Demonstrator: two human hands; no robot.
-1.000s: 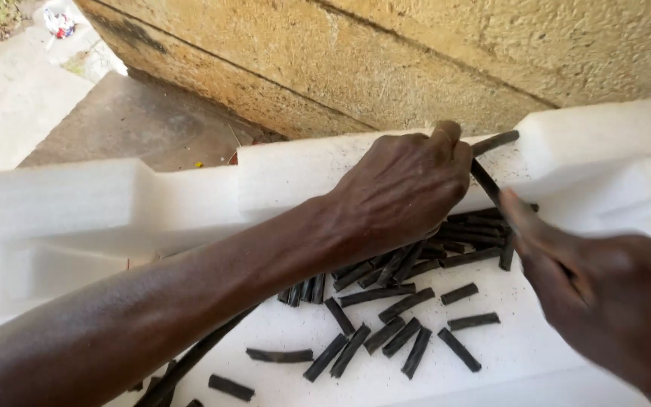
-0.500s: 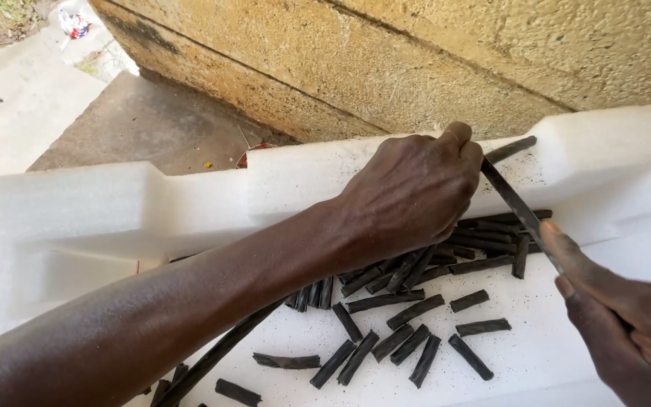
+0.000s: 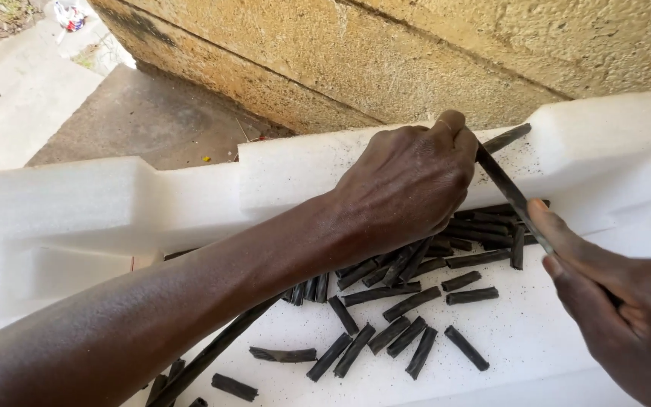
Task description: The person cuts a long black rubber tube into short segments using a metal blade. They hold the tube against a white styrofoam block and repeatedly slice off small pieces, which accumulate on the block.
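My left hand (image 3: 408, 185) is closed over a long thin black strip (image 3: 212, 350) that runs from the lower left, under my forearm, to a tip (image 3: 508, 137) resting on the white foam block (image 3: 77, 218). My right hand (image 3: 627, 305) grips a knife whose dark blade (image 3: 510, 192) lies slanted against the strip just past my left fingers. Several short black cut pieces (image 3: 408, 305) are scattered on the foam below and between both hands.
A rough tan stone wall (image 3: 416, 53) rises right behind the foam block. A grey concrete slab (image 3: 145, 120) and a pale paved surface with some litter (image 3: 16, 83) lie at the upper left. More short cut pieces (image 3: 233, 387) lie at the bottom left.
My right hand and the knife have slid to the right and down, away from the left hand. The left hand stays on the strip.
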